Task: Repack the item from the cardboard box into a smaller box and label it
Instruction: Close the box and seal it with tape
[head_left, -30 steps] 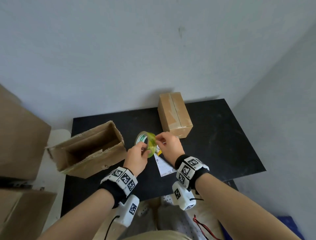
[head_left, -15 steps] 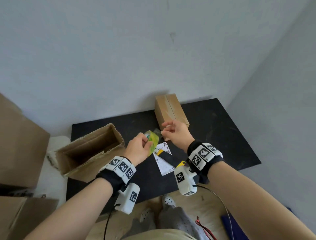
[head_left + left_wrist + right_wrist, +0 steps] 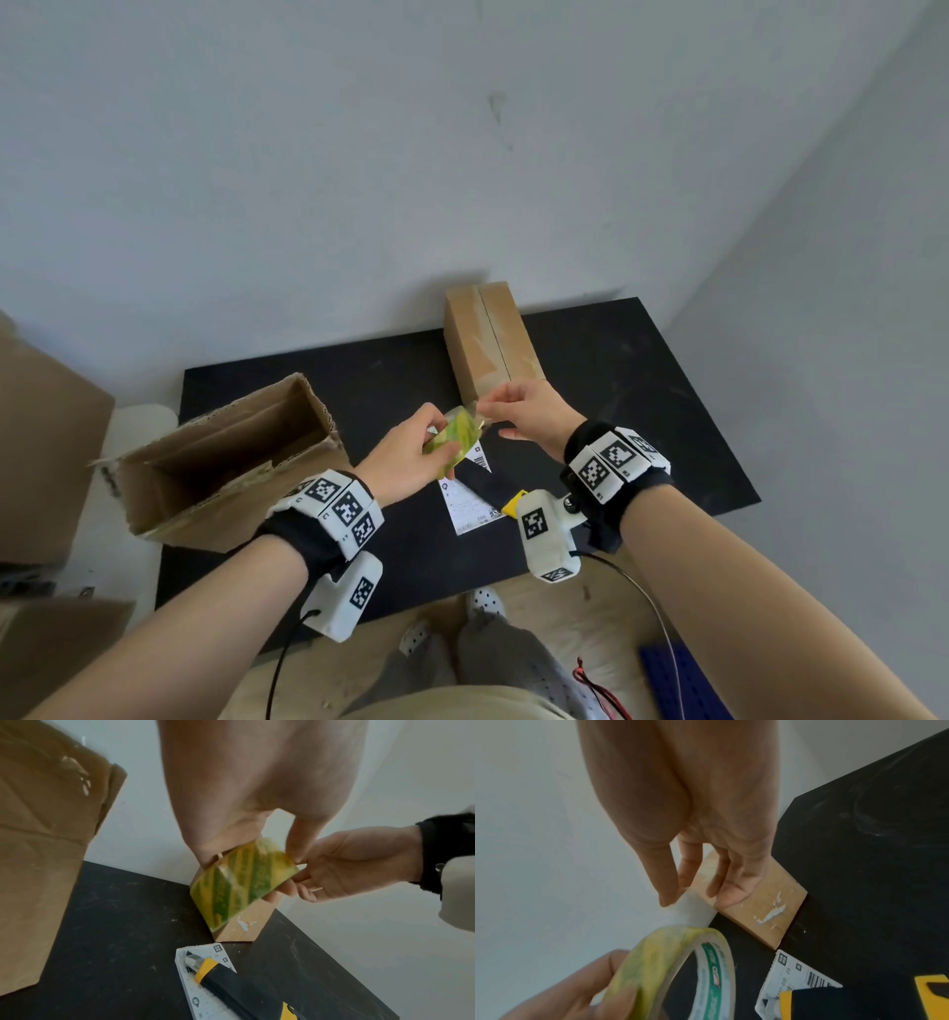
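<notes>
My left hand (image 3: pixel 411 457) grips a roll of clear tape (image 3: pixel 454 437) with a green and yellow core, raised above the black table (image 3: pixel 642 411). My right hand (image 3: pixel 518 411) pinches the tape's free end (image 3: pixel 693 908) just right of the roll. The small closed cardboard box (image 3: pixel 488 339) lies behind the hands at the table's back edge. The large open cardboard box (image 3: pixel 221 462) lies on its side at the left. A white shipping label (image 3: pixel 464 501) lies flat below the hands, with a black and yellow utility knife (image 3: pixel 231 983) across it.
Grey walls close the table at the back and the right. More cardboard boxes (image 3: pixel 46 437) stand off the table at the left. A blue object (image 3: pixel 678 678) and a red cable (image 3: pixel 595 688) lie on the wooden floor near my feet.
My right hand has drawn away from the roll to the right, pulling a short length of tape free. Both hands have risen a little toward the small box.
</notes>
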The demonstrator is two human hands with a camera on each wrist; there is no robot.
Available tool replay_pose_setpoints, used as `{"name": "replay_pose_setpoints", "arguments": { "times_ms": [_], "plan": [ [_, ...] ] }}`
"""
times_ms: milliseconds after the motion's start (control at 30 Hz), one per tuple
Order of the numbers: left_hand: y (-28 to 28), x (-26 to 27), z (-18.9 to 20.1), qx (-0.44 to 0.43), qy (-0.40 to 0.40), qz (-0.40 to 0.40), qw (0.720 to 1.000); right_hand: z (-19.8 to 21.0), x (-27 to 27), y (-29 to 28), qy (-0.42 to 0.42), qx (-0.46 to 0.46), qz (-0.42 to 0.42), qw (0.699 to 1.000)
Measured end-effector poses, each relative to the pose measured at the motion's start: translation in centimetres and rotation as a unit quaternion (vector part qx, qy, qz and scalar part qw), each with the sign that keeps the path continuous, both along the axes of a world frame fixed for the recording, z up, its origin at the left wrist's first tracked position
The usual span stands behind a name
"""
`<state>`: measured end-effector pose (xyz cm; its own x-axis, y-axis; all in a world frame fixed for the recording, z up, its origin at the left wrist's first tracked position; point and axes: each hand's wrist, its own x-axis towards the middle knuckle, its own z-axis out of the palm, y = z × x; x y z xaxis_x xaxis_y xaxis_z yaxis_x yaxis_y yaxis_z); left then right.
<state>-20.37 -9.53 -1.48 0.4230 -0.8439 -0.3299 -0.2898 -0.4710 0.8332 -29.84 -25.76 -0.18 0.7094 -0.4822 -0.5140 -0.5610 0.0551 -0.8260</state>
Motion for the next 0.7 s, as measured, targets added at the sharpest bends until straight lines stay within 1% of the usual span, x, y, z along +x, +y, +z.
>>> {"name": "replay_pose_setpoints", "arguments": {
  "times_ms": [67,167,300,400,467,600,700],
  "plan": [
    [-0.3,0.1,0.2,0.004,0.019,0.001,1.0,-0.2,-0.2,-0.8,-0.007,-0.012,0.002,1.0],
    [-1.1,0.6,0.5,0.013,0.009,0.011,1.0,-0.7,-0.6,-2.0,-0.013,-0.059,-0.008,0.998],
    [-2.1,1.8,-0.2,0.061,-0.08,0.017,0.995,-0.8,-1.5,-4.4,-0.036,-0.057,-0.069,0.995],
    [-1.8,2.4,-1.1,0.103,-0.129,0.047,0.985,-0.4,-2.8,-7.8,-0.038,-0.056,-0.122,0.99],
    [-2.2,2.6,-1.5,0.111,-0.149,0.056,0.981,-0.6,-3.3,-9.1,-0.021,-0.037,-0.124,0.991],
    [-3.7,3.5,-1.9,0.096,-0.187,0.084,0.974,-1.7,-2.9,-10.0,-0.008,-0.004,-0.149,0.989],
    [-4.5,4.2,-2.0,0.116,-0.202,0.092,0.968,-2.4,-2.7,-10.1,-0.001,0.006,-0.16,0.987]
  ]
}}
